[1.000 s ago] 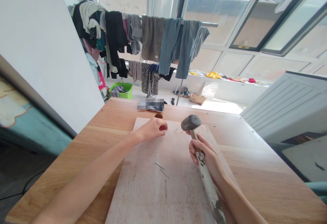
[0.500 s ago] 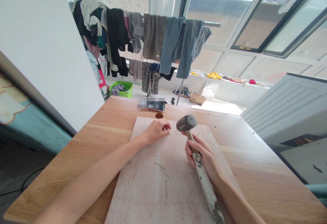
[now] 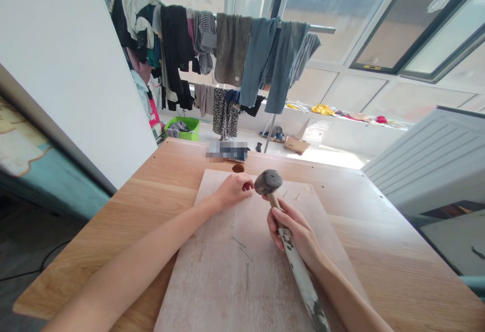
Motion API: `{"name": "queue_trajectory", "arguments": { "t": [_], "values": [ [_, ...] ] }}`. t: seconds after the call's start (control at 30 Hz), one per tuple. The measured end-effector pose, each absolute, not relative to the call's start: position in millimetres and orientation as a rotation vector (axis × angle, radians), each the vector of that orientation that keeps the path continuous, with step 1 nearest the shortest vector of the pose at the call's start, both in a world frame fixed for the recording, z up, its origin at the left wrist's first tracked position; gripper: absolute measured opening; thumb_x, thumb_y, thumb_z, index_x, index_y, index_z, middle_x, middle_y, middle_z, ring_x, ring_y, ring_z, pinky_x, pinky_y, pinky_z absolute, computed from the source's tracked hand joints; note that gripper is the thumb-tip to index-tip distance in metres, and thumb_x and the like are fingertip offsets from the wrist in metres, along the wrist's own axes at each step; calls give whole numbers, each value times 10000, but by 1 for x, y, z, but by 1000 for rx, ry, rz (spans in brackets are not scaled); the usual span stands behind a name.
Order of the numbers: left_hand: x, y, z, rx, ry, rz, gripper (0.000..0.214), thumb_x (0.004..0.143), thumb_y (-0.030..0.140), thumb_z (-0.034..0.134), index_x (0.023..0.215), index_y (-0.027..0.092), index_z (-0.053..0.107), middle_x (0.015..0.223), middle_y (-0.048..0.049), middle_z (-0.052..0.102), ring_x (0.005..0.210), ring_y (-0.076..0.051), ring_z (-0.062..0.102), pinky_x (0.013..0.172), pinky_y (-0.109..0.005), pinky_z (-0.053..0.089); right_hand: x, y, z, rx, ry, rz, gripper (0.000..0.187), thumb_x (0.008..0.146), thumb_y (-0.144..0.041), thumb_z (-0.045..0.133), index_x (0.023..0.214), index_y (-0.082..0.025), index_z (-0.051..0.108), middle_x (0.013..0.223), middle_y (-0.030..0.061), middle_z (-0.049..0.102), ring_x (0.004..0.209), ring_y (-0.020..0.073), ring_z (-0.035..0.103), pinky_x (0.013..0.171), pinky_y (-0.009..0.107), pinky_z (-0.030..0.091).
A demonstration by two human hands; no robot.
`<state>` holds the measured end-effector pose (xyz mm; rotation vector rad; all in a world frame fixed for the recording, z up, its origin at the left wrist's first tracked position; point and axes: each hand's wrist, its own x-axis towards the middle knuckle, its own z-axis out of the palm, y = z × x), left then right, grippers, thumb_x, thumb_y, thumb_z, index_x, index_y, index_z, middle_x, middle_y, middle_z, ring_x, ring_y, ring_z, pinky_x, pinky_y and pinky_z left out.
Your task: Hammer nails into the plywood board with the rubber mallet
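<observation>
Where the right hand (image 3: 302, 233) gripped: the hammer (image 3: 295, 258).
Left hand (image 3: 234, 189): curled over the board (image 3: 212, 291); couldn't tell its grasp.
Nails (image 3: 239, 242): lay on the board.

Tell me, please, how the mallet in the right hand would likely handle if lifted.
The mallet is probably top-heavy, given its bulky dark head. Its straight handle looks rigid, so bending seems unlikely. The right hand grips near the head, likely limiting tipping.

Clothes (image 3: 234, 49) on a rail (image 3: 325, 29), a green basket (image 3: 195, 130), a cardboard box (image 3: 296, 145)
</observation>
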<state>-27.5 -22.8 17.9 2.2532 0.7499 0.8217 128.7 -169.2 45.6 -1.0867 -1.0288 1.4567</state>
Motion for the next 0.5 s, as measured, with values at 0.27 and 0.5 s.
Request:
{"name": "queue_trajectory", "arguments": {
  "t": [0.27,0.5],
  "values": [
    [-28,-23,18,2259,748,814,136,714,45,584,754,147,664,671,32,577,630,-102,532,615,-205,392,130,-172,42,-1153,-1032,1455,491,893,-475,600,1287,-196,510,633,-64,519,355,64,452,314,159,295],
    [-28,-23,17,2275,754,822,135,734,59,591,774,150,681,688,24,600,653,-111,553,624,-211,397,129,-170,44,-1168,-1014,1468,503,887,-484,594,1292,-196,520,626,-61,528,351,66,443,312,164,304]
  ]
}}
